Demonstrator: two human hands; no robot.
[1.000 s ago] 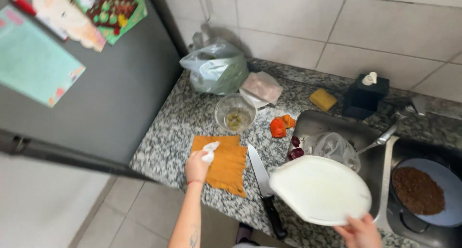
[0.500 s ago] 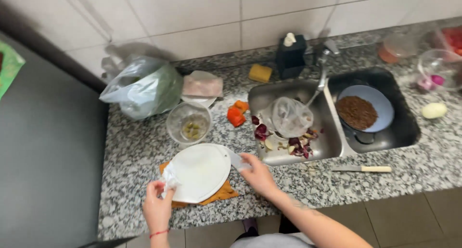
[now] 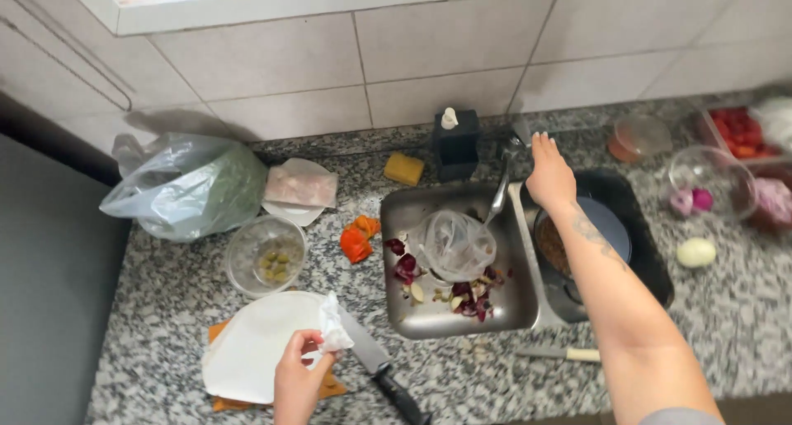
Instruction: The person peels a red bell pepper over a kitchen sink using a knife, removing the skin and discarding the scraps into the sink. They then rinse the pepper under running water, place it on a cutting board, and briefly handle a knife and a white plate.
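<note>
— White plate [image 3: 252, 351] on the granite counter [image 3: 165, 309]: what grips it?
— Left hand [image 3: 295, 380] pinches its rim together with a crumpled paper scrap [image 3: 334, 330]; a black-handled knife [image 3: 381, 369] lies just beside.
— And farther back?
— Right hand [image 3: 549, 177], fingers extended, reaches the tap [image 3: 507, 165] above the steel sink [image 3: 450, 260].

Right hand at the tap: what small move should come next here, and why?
Probably turn the tap on. The right hand is stretched out to the faucet behind the sink, while the left hand pinches a crumpled white scrap against the white board. I see no water running, so opening the tap seems the likely next step.
</note>
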